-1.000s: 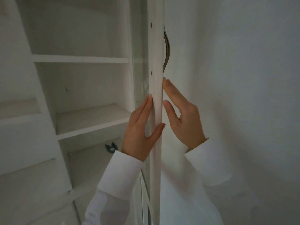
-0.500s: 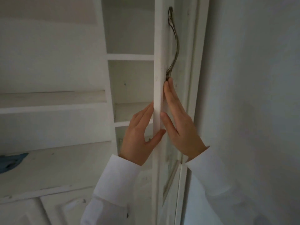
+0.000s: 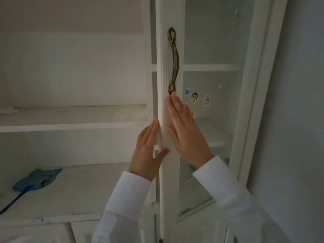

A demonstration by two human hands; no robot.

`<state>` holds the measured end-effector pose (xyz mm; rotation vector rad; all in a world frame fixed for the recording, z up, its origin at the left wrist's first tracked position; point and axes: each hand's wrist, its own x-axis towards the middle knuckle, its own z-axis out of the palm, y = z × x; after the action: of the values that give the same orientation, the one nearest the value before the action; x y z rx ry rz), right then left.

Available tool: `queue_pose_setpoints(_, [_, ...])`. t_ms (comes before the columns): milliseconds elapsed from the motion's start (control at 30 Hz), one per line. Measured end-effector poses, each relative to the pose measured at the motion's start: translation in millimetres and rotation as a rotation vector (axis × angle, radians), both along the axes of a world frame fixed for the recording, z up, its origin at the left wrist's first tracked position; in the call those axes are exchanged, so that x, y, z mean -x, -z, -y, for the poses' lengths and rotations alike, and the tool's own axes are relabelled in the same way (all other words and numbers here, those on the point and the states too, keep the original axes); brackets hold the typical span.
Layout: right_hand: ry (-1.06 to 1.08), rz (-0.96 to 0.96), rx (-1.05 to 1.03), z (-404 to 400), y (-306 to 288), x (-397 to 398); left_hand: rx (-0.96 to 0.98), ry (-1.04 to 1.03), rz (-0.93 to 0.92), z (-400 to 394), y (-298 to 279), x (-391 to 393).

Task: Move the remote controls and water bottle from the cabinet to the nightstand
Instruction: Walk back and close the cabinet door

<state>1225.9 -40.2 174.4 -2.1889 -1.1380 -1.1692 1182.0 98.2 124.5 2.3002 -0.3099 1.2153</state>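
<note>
No remote control or water bottle is in view. A white cabinet door (image 3: pixel 172 16) with a glass pane (image 3: pixel 212 41) and a dark curved metal handle (image 3: pixel 174 62) stands almost flush with the cabinet frame. My left hand (image 3: pixel 145 155) grips the door's left edge, fingers along the side and thumb on the front. My right hand (image 3: pixel 185 134) lies flat on the door's front, its fingertips just below the handle's lower end. Through the glass, the shelves look bare.
Left of the door are open white shelves (image 3: pixel 70 127). A blue fly swatter (image 3: pixel 35 179) lies on the lower ledge. Small cartoon stickers (image 3: pixel 194 97) are on the glass. A plain white wall (image 3: pixel 301 120) runs along the right. Drawer fronts (image 3: pixel 35 232) sit below.
The door has swung from wide open to nearly shut, with both hands staying on its edge. The view has shifted, so the door's front and handle now face me.
</note>
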Motion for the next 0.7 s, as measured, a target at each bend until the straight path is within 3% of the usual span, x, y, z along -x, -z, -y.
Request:
queue_pose_setpoints(200, [0.167, 0.076, 0.042, -33, 5, -41, -0.029, 0.011, 0.016, -34, 3, -44])
queue_pose_setpoints(700, [0.279, 0.099, 0.019, -66, 6, -90, -0.008, -0.061, 0.133, -55, 11, -100])
